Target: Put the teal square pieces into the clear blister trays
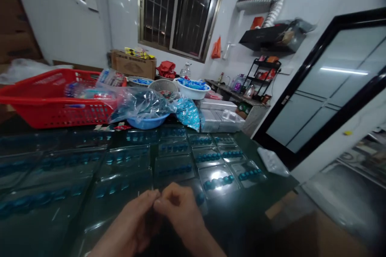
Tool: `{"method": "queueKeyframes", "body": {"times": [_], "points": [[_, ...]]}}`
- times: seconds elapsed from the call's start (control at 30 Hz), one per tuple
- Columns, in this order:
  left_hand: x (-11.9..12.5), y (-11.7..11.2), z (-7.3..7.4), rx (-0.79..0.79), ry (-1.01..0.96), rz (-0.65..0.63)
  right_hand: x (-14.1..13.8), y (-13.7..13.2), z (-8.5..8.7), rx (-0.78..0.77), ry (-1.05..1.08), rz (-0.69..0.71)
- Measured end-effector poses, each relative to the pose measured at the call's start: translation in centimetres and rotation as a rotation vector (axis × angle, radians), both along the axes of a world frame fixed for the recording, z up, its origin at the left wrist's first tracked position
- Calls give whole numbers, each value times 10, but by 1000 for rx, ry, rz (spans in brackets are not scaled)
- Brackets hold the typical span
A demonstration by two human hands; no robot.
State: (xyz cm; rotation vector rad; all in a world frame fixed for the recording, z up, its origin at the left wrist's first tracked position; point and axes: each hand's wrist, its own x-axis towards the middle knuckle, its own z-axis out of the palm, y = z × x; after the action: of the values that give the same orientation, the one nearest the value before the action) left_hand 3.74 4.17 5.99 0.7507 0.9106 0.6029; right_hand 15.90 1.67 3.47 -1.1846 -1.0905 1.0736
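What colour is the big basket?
The basket is red, best seen in the head view.

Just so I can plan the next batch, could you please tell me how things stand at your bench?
Left hand and right hand pinched together at fingertips, held item too small to tell. Clear blister tray of blue pieces just ahead. More trays on the dark table.

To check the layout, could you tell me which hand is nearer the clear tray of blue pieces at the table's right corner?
The right hand is nearer, below and left of the clear tray, apart from it. The left hand lies farther left.
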Motion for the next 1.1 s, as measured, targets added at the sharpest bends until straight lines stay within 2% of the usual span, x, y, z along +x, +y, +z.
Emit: {"method": "queueKeyframes", "body": {"times": [0.17,0.27,0.37,0.47,0.57,0.67,0.8,0.93,1.03,1.1], "points": [[14,3,-7,85,22,-43,16,-1,1,-98,-46,-74],[19,10,-10,49,-3,-113,25,-1,-1,-153,8,-66],[26,17,-13,-5,-47,-215,32,2,-10,-179,100,-24],[33,23,-23,-65,-115,-187,36,5,-21,-164,92,-49],[39,26,-32,-209,-157,-106,38,3,-21,-101,-29,-115],[44,27,-34,-299,-195,-56,39,-2,-13,34,-187,-161],[51,32,-28,-330,-227,-40,40,-7,-7,241,-521,-192],[66,42,-26,-328,-234,-26,47,-6,-7,309,-722,-203],[78,50,-24,-317,-223,-30,78,7,-2,281,-816,-274],[79,54,-21,-291,-239,-58,120,25,2,195,-853,-427]]}}
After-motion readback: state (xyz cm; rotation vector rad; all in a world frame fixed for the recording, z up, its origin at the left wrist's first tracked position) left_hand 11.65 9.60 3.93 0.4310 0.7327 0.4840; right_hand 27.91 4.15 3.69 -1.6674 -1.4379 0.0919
